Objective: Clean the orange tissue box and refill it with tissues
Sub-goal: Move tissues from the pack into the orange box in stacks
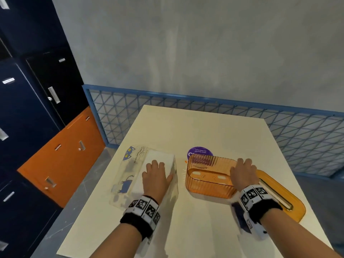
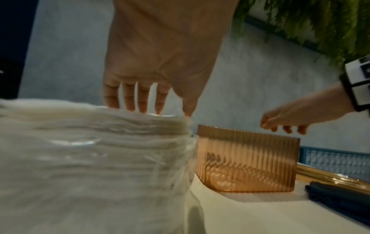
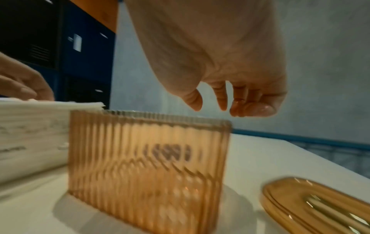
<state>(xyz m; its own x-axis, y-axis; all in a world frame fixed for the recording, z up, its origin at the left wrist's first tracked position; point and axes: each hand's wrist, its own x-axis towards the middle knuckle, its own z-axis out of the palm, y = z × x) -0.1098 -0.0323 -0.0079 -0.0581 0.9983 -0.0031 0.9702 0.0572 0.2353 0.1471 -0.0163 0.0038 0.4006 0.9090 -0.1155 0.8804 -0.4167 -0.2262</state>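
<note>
The orange ribbed tissue box stands with its top uncovered on the cream table, nothing inside. Its orange lid lies flat to its right. A white tissue stack sits left of the box in a clear wrapper with a cat print. My left hand rests on the stack, straight fingertips on top and thumb at the right edge. My right hand hovers just above the box's right end, fingers loosely curled, holding nothing.
A dark cloth lies under my right wrist beside the lid. A purple round sticker is on the table behind the box. Blue mesh railing runs behind the table; lockers stand at the left.
</note>
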